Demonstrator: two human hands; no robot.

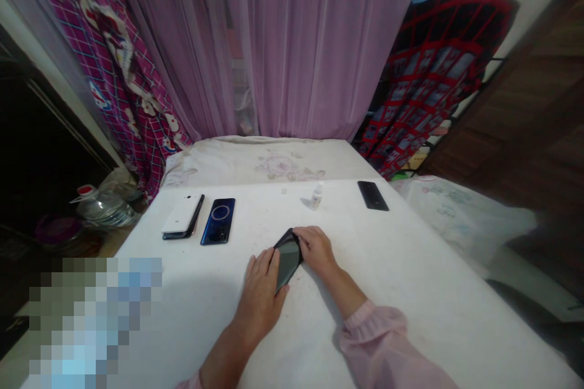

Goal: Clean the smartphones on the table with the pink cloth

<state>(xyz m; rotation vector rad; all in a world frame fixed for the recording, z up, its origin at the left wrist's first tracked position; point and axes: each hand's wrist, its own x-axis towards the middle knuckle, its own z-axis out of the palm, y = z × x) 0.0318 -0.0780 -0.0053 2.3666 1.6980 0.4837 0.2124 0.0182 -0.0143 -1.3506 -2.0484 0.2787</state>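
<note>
A dark phone (288, 262) lies tilted on the white table in front of me, its glossy face up. My left hand (261, 292) holds its left side, with fingers along the edge and the thumb at the lower end. At the upper right corner, my right hand (316, 248) has its fingers bent and pressed together on the phone's edge. Whether anything small is under those fingers is hidden. Behind the hands stands a small clear bottle (316, 197) with a white label.
On the left of the white table (410, 279) are a blue phone (219, 222) and a stack with a white phone (183, 214) on top. A black phone (373, 196) lies at the right. Purple curtains (310, 42) hang behind; a large bottle (103, 209) stands off the left side.
</note>
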